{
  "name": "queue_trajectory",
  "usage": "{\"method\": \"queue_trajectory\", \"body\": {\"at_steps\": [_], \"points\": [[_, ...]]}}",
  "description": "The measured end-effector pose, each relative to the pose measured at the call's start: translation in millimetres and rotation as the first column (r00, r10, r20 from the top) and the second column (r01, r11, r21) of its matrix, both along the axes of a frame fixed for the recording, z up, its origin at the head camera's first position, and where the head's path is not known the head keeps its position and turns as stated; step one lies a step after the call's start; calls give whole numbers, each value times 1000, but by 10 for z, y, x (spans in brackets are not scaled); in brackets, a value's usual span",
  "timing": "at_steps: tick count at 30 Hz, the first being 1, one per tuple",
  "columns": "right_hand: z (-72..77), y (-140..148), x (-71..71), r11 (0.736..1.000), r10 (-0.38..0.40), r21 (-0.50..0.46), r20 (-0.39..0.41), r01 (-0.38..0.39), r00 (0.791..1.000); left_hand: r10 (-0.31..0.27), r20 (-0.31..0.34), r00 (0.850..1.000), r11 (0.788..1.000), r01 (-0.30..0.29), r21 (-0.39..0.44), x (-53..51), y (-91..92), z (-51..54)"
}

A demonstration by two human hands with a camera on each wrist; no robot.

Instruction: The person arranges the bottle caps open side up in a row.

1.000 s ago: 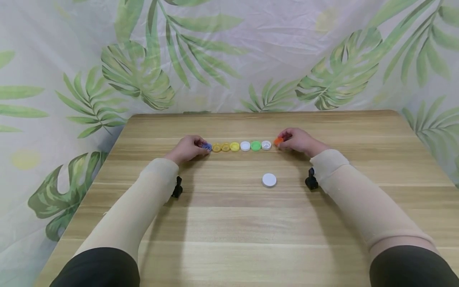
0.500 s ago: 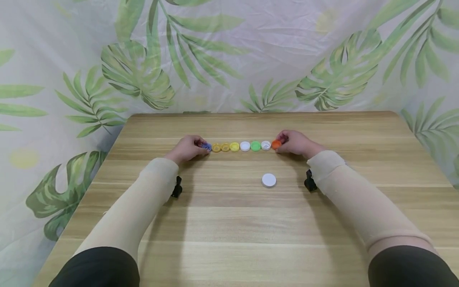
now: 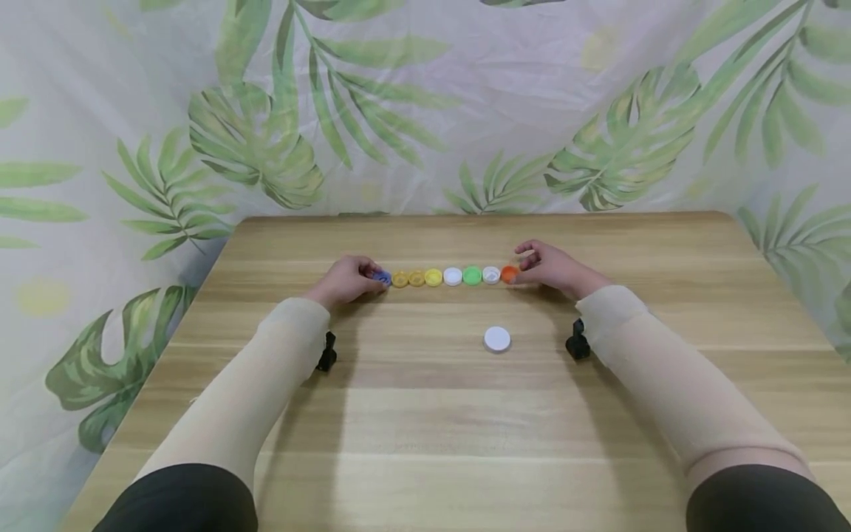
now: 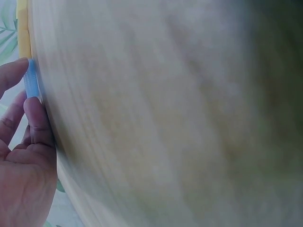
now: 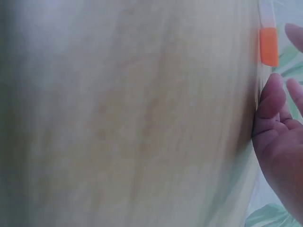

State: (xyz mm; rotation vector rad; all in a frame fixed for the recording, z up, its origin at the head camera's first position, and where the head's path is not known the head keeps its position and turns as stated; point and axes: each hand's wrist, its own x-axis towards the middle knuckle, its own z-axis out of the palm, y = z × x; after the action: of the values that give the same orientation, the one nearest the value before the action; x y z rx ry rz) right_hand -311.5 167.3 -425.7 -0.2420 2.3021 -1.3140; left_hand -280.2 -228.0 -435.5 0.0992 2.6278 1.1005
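Note:
A row of round plastic bottle caps runs left to right across the far part of the table. My left hand [image 3: 346, 281] holds the blue cap [image 3: 382, 278] at the row's left end; the left wrist view has this blue cap [image 4: 31, 79] between finger and thumb. At the right end lies the orange cap [image 3: 509, 275]. Beside it, my right hand [image 3: 552, 267] has its fingers parted. A small gap separates thumb and orange cap [image 5: 269, 46] in the right wrist view. Between the ends are two amber caps [image 3: 408, 278], a yellow cap [image 3: 433, 277], a green cap [image 3: 472, 275] and two whitish caps [image 3: 453, 276].
A single white round lid [image 3: 496, 339] lies apart, nearer to me than the row. The wooden table [image 3: 425, 421] reaches back to a leaf-patterned cloth [image 3: 399, 111]. Each wrist carries a small black camera.
The right hand has brought the orange cap left and down to the row's right end, then parted its fingers from it. The left hand stays on the blue cap.

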Motion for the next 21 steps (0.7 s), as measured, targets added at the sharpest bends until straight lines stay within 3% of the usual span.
{"method": "queue_trajectory", "body": {"at_steps": [5,10,16,21], "points": [[60,26,93,998,-2,-55,-21,0,1000,4,12,1000,1000,-4,-3,18,2,1],[163,-58,232,990,121,-73,-55,-125,991,8,4,1000,1000,-8,-13,18,-1,18],[171,-144,423,946,317,-53,-45,-319,947,12,6,1000,1000,-12,-5,13,9,21],[107,-179,582,913,409,15,-39,-409,912,7,13,1000,1000,-7,-8,10,14,25]]}}
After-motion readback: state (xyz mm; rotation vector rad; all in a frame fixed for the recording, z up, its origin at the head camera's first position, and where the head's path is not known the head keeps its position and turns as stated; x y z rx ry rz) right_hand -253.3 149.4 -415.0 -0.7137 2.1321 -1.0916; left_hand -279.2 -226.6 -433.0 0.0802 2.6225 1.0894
